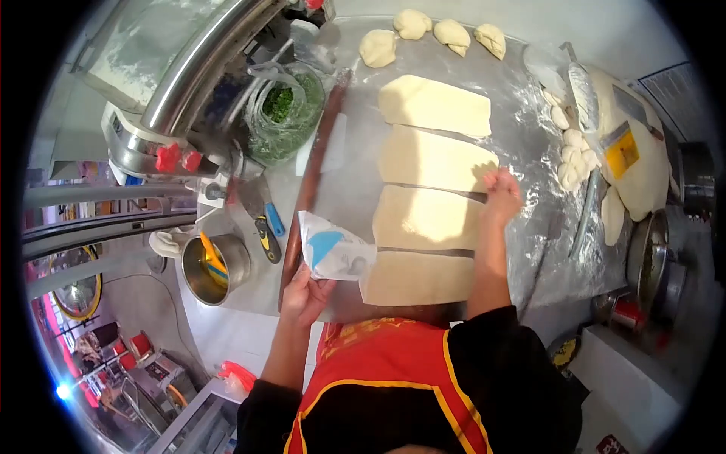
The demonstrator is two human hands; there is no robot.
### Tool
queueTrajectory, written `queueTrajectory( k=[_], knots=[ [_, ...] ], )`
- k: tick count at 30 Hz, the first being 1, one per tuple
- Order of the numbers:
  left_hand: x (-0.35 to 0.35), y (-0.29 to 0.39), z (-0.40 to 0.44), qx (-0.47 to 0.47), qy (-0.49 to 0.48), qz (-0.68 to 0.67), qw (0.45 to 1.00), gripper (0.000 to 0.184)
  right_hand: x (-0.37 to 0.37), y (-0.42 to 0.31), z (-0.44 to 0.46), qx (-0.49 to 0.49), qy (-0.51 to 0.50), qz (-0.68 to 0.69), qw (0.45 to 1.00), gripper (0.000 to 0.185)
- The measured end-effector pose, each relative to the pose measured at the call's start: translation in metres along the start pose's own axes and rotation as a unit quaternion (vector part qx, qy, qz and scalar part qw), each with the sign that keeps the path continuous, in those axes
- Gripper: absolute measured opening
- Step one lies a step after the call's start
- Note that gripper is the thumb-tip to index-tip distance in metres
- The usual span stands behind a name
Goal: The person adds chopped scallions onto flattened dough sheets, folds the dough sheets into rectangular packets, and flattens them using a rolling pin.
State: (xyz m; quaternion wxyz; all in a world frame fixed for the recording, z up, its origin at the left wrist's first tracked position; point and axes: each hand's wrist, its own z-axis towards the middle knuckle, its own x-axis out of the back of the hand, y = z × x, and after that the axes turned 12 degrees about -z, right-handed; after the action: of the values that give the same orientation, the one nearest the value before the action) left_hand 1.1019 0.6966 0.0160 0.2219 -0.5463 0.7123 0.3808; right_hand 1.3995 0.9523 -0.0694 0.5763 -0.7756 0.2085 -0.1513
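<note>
My left hand [306, 296] grips a white bag [339, 253] with a blue print near the table's front edge. The bag's tip lies by the left end of the nearest dough sheet [416, 278]. Several flat, pale dough sheets lie in a column across the middle of the table. My right hand [504, 194] is over the right edge of the column, by the second sheet from the back [431, 157]. Its fingers are drawn together in a pinch, and whatever is between them is too small to see.
Dough lumps [412, 24] line the back edge. A long rolling pin [325, 151] lies left of the sheets, near a plastic bag of chopped greens [280, 113], scrapers [267, 240] and a metal pot [215, 268]. Flour, dough pieces [572, 170] and a large dough mass [631, 178] occupy the right.
</note>
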Motion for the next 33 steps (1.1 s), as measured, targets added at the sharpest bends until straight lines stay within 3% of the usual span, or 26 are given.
queueTrajectory(
  k=[1, 3, 4, 6, 10, 12, 14, 16, 18, 19, 20, 22, 25, 26, 28, 33],
  knots=[
    [0.001, 0.000, 0.000, 0.001, 0.006, 0.010, 1.000, 0.045, -0.008, 0.006, -0.006, 0.002, -0.002, -0.009, 1.000, 0.017],
    [0.009, 0.001, 0.003, 0.022, -0.011, 0.022, 0.999, 0.045, -0.042, 0.003, -0.039, 0.030, -0.109, -0.078, 0.991, 0.022],
    [0.011, 0.004, 0.004, 0.031, -0.019, 0.029, 0.999, 0.045, -0.059, -0.005, -0.056, -0.037, -0.157, -0.005, 0.987, 0.026],
    [0.012, 0.011, 0.001, 0.045, -0.019, 0.040, 0.998, 0.046, -0.055, 0.002, -0.054, -0.002, -0.140, -0.020, 0.990, 0.028],
    [0.026, 0.026, -0.005, 0.068, -0.031, 0.020, 0.997, 0.043, 0.012, -0.021, -0.061, -0.034, 0.036, 0.033, 0.998, 0.015],
    [0.033, 0.031, -0.014, 0.069, -0.016, 0.050, 0.996, 0.040, 0.072, 0.016, -0.071, 0.020, 0.022, 0.053, 0.998, 0.015],
    [0.035, 0.033, -0.015, 0.091, 0.010, 0.048, 0.995, 0.039, 0.081, 0.033, -0.087, 0.035, 0.009, 0.035, 0.999, 0.017],
    [0.035, 0.034, -0.017, 0.106, 0.002, 0.062, 0.992, 0.040, 0.035, 0.044, -0.129, 0.005, 0.000, -0.020, 1.000, 0.018],
    [0.030, 0.035, -0.018, 0.102, -0.018, 0.072, 0.992, 0.040, 0.008, 0.019, -0.155, -0.019, -0.073, 0.003, 0.997, 0.019],
    [0.029, 0.036, -0.020, 0.099, -0.026, 0.075, 0.992, 0.040, 0.016, 0.024, -0.146, 0.010, -0.033, -0.075, 0.997, 0.022],
    [0.031, 0.038, -0.022, 0.101, -0.033, 0.068, 0.992, 0.040, 0.024, 0.014, -0.143, -0.002, 0.005, -0.001, 1.000, 0.023],
    [0.036, 0.041, -0.020, 0.106, -0.049, 0.052, 0.992, 0.040, 0.054, 0.012, -0.128, 0.000, 0.060, 0.021, 0.998, 0.019],
    [0.047, 0.045, -0.021, 0.127, -0.074, 0.037, 0.988, 0.038, 0.065, 0.023, -0.134, 0.008, 0.053, 0.041, 0.998, 0.023],
    [0.048, 0.044, -0.021, 0.132, -0.063, 0.042, 0.988, 0.038, 0.057, 0.034, -0.143, 0.009, 0.033, -0.038, 0.999, 0.022],
    [0.048, 0.046, -0.020, 0.140, -0.043, 0.053, 0.988, 0.037, 0.033, 0.026, -0.176, -0.025, -0.067, -0.007, 0.997, 0.021],
    [0.046, 0.047, -0.021, 0.146, -0.017, 0.061, 0.987, 0.036, 0.090, 0.013, -0.184, -0.006, 0.030, -0.003, 1.000, 0.016]
  ],
)
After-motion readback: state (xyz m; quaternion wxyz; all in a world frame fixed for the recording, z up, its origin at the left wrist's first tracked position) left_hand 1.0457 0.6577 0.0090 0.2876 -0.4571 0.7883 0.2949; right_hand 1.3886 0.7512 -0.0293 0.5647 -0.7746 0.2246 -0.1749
